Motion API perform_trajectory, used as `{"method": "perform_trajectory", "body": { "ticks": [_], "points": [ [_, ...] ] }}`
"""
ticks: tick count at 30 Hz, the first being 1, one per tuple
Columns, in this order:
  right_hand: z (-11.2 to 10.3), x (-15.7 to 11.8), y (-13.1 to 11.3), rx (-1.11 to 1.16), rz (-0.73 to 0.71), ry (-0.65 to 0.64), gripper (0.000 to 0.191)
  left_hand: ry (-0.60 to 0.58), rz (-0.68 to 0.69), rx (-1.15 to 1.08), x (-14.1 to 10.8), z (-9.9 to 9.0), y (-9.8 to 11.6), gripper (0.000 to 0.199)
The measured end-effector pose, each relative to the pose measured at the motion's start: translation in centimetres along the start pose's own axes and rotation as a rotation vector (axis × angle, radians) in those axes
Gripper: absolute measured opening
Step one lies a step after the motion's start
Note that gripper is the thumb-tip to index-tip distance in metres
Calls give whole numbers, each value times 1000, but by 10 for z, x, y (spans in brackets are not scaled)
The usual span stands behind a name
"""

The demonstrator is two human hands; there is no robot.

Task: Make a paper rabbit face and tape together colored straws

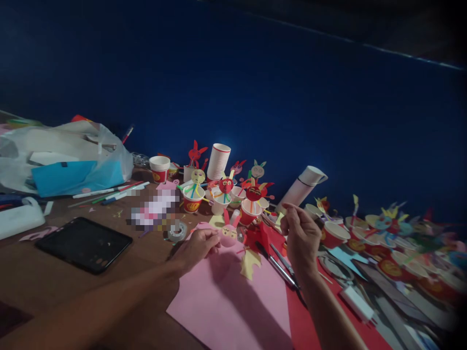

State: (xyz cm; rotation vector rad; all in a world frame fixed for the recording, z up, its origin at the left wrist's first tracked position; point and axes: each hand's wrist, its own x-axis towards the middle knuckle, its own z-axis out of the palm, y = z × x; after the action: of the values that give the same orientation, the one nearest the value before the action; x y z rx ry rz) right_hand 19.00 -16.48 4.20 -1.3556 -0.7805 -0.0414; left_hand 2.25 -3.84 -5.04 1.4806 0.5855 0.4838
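1. A brown desk [44, 287] stands against a dark blue wall [255, 97], crowded with craft bits.
2. Far left, a plastic bag [73, 155] lies behind a black tablet [83, 243].
3. Further right, pens [109, 192] lie near a stack of paper cups [218, 161].
4. The left hand [197, 248] rests on a pink sheet [233, 301], its fingers pinched on a pink paper face [229, 235] that sits right at the fingertips.
5. Decorated cups [222, 194] stand just behind that face.
6. The right hand [301, 233] is raised above a red sheet [306, 321], its fingers curled closed; whether they hold something I cannot tell.
7. A white flask [301, 188] leans behind it.
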Motion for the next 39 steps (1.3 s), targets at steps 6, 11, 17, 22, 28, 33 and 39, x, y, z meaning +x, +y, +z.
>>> {"method": "perform_trajectory", "body": {
  "ticks": [6,11,17,22,28,33,39],
  "points": [
    [-30,-11,12,-219,-2,-137,26,36,-16,56,1,0,1,27],
    [-58,-83,31,-672,-312,-521,17,73,-18,78,6,-4,-3,25],
    [-66,-137,45,-876,-570,-753,11,107,-39,83,11,-8,-8,26],
    [-68,-127,48,-891,-591,-757,8,99,-62,96,6,-5,3,24],
    [-72,-117,58,-846,-642,-769,6,46,-70,111,0,1,8,22],
    [-72,-117,61,-816,-684,-776,11,-5,-58,64,3,2,-2,23],
    [-117,-89,74,-966,-660,-545,18,-12,-44,67,6,1,-7,24]
  ]
}}
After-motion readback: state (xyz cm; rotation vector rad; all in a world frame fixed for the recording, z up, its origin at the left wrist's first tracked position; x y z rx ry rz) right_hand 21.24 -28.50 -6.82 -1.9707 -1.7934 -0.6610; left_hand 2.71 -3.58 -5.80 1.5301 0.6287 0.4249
